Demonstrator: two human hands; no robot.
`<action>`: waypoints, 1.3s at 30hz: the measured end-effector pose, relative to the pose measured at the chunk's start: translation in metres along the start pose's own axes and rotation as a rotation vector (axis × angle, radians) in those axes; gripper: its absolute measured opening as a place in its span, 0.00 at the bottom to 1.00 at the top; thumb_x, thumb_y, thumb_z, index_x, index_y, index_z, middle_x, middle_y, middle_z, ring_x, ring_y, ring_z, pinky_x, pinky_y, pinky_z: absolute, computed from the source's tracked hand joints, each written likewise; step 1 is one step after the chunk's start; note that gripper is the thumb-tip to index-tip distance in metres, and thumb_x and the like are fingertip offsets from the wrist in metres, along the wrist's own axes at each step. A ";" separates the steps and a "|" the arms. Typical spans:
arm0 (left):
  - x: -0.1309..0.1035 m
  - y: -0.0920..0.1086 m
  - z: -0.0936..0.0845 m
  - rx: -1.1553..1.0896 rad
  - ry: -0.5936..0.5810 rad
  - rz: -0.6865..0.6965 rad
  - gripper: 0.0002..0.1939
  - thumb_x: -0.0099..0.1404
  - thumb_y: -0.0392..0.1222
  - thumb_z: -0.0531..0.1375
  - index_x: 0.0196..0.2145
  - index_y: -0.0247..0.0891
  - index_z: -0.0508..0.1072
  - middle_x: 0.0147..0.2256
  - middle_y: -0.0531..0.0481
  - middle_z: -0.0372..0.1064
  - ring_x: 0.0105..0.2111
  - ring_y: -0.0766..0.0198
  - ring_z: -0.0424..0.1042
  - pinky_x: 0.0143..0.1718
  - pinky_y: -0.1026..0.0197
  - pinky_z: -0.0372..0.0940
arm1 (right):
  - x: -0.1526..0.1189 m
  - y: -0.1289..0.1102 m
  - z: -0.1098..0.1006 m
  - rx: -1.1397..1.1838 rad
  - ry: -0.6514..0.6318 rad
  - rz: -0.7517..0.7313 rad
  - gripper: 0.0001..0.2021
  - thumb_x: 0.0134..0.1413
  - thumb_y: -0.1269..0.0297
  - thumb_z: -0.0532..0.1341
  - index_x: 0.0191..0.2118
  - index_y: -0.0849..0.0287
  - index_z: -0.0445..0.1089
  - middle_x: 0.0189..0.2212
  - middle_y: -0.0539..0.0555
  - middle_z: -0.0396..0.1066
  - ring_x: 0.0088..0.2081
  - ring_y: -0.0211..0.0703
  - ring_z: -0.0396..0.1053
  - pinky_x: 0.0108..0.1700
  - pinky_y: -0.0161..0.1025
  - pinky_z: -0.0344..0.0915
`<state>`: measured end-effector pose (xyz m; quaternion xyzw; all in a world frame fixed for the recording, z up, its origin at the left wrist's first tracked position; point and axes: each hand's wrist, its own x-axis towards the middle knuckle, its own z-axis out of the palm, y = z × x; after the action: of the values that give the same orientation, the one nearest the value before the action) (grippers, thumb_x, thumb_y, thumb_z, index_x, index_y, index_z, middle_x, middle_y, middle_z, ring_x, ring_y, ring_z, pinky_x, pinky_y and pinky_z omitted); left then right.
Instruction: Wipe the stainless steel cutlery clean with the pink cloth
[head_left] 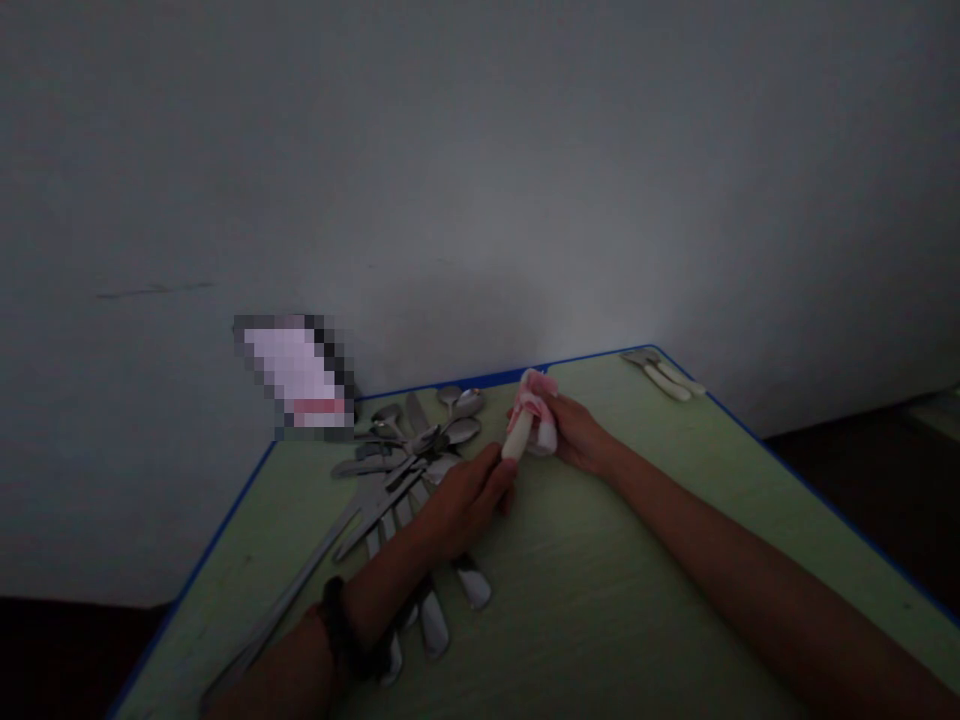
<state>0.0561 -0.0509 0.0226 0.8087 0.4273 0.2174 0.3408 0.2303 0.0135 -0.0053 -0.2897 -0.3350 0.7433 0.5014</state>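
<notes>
My left hand (pixel 466 502) is closed around the end of a pale, cream-coloured utensil handle (pixel 516 438). The far end of this utensil is wrapped in a pink and white cloth (pixel 545 438), so its kind is hidden. Fingers of my right hand (pixel 576 428) are closed on the cloth, pressing it around the utensil. Both hands are just above the table, right of a loose pile of metal cutlery. In that pile are spoons (pixel 460 431) with bowls toward the wall, and knives and other handles partly covered by my left forearm.
Two pale-handled utensils (pixel 661 378) lie at the back right corner of the green table (pixel 600 590) with blue edging. A long metal utensil (pixel 289 590) runs toward the front left. A blurred-out, lit device (pixel 296 370) leans at the back left by the grey wall.
</notes>
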 end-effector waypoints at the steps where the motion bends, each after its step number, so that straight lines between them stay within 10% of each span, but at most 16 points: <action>1: 0.000 0.000 0.000 -0.006 0.005 -0.005 0.19 0.69 0.48 0.42 0.27 0.39 0.62 0.23 0.56 0.64 0.24 0.67 0.64 0.30 0.64 0.57 | 0.000 0.000 0.000 -0.001 0.001 0.002 0.15 0.52 0.52 0.58 0.33 0.62 0.68 0.27 0.54 0.72 0.28 0.38 0.69 0.34 0.36 0.67; 39: 0.000 -0.006 0.000 -0.016 0.032 0.026 0.18 0.69 0.47 0.43 0.26 0.37 0.64 0.24 0.54 0.63 0.26 0.66 0.63 0.29 0.64 0.56 | 0.001 0.000 0.001 0.021 0.019 0.010 0.12 0.50 0.57 0.61 0.33 0.62 0.67 0.27 0.53 0.72 0.29 0.38 0.69 0.36 0.35 0.66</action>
<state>0.0532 -0.0485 0.0182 0.8080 0.4202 0.2380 0.3376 0.2295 0.0138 -0.0051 -0.2930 -0.3210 0.7464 0.5040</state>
